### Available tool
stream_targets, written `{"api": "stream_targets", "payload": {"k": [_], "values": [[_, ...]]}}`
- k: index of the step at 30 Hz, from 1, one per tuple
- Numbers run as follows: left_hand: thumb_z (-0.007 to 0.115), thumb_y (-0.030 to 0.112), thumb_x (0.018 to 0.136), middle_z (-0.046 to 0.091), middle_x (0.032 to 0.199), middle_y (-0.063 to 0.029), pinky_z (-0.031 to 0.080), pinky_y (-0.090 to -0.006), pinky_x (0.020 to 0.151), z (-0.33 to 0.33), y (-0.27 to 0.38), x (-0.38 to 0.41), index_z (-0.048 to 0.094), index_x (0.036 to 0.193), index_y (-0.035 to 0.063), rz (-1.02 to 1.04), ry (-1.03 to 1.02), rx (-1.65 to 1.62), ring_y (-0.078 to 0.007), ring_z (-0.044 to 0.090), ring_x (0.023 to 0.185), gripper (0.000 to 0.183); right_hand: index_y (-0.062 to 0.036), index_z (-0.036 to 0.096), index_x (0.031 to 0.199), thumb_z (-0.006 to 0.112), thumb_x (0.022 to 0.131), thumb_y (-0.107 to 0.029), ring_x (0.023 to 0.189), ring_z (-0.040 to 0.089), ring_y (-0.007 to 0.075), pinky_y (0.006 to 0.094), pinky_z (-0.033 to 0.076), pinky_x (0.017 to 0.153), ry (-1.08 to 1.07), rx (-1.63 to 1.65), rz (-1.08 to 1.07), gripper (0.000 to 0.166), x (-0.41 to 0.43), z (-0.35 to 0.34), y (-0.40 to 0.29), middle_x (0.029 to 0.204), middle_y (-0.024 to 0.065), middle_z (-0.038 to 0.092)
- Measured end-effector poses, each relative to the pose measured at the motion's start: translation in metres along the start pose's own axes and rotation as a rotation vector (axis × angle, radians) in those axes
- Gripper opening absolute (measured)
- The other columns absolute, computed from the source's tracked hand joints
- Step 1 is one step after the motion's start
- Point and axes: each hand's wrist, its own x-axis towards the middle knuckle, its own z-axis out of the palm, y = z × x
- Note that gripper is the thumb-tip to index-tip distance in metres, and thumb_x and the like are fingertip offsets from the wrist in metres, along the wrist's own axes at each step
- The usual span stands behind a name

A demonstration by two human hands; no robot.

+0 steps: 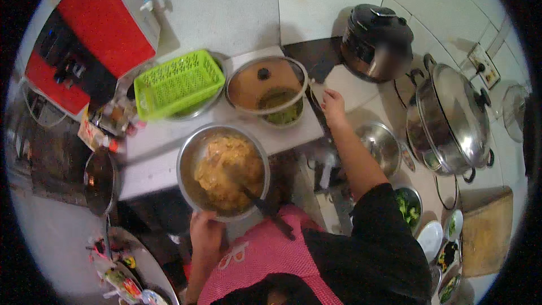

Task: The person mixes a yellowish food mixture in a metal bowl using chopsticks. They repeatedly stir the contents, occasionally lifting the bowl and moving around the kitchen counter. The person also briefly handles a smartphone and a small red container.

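Note:
My left hand [207, 224] grips the near rim of a stainless steel bowl [182, 169], close to my pink apron. An orange-yellow, battered-looking food mixture [228, 156] lies in the bowl. A dark-handled utensil [271, 212] rests in it and leans over the near rim, with no hand on it. My right hand [333, 103] is raised to the right of a glass lid [263, 93], its fingers partly curled; whether it holds anything is unclear. The lid partly covers a bowl of green food [283, 114].
A green plastic basket [182, 84] sits at the back left. A black electric cooker [377, 42] and a large lidded steel pot [449, 118] stand at the right. Nearer are a steel bowl [381, 148], a bowl of green vegetables [406, 207] and a wooden board [487, 233]. A pan [100, 182] is at the left.

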Motion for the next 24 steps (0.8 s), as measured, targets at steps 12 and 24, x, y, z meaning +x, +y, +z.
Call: {"api": "stream_targets", "payload": {"k": [12,24], "values": [[0.057,0.004,0.068,0.053,0.112,-0.0112,0.049,-0.0373,0.08,0.073,0.039,0.132,0.041,0.118,0.004,-0.069,0.185,-0.011,-0.026,0.055,0.098,0.052,-0.0028,0.041,0.119,0.063,0.056,-0.068,0.108,0.041,0.0285,0.0435,0.037,0.086,0.35,-1.124,0.318,0.093,0.175,0.082,0.004,0.115,0.0109,0.041],[0.056,0.005,0.07,0.049,0.117,-0.0125,0.043,-0.0439,0.09,0.082,0.05,0.187,0.041,0.118,0.004,-0.13,0.109,-0.009,-0.029,0.05,0.106,0.05,0.0001,0.032,0.126,0.068,0.058,-0.055,0.115,0.034,0.0326,0.0434,0.033,0.092,0.269,-1.227,0.268,0.095,0.206,0.076,0.013,0.127,0.0144,0.032]]}}
